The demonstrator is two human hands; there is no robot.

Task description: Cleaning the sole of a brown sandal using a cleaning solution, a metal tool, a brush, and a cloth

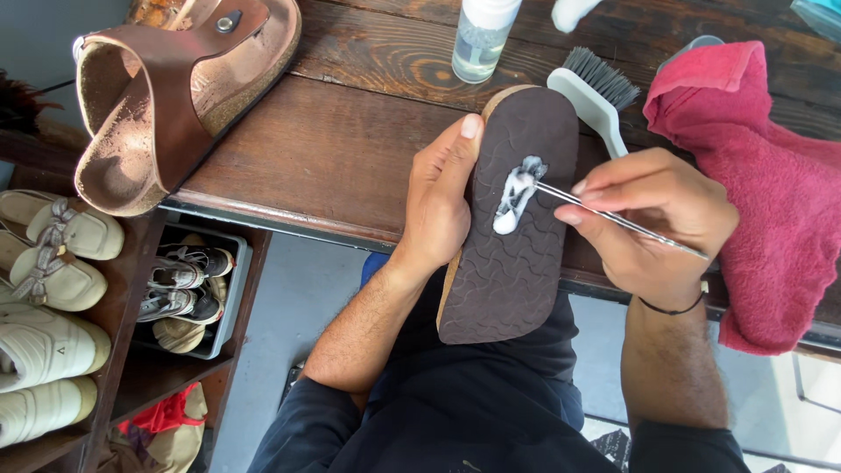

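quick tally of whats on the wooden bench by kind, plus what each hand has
Sandals: 2, a brown strap sandal on the bench, and a sole-up sandal steadied by the left hand
Metal tool: 1, thin, in the right hand
Brush: 1
Bottle: 1
Red towel: 1
Total: 6

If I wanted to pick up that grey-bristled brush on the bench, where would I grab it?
Probably by the pale handle of the brush, coming from above. It lies flat on the bench, bristles pointing away, handle angled toward the right hand. The handle is narrow and bare. Its near end runs under that hand, so take the stretch just below the bristles.
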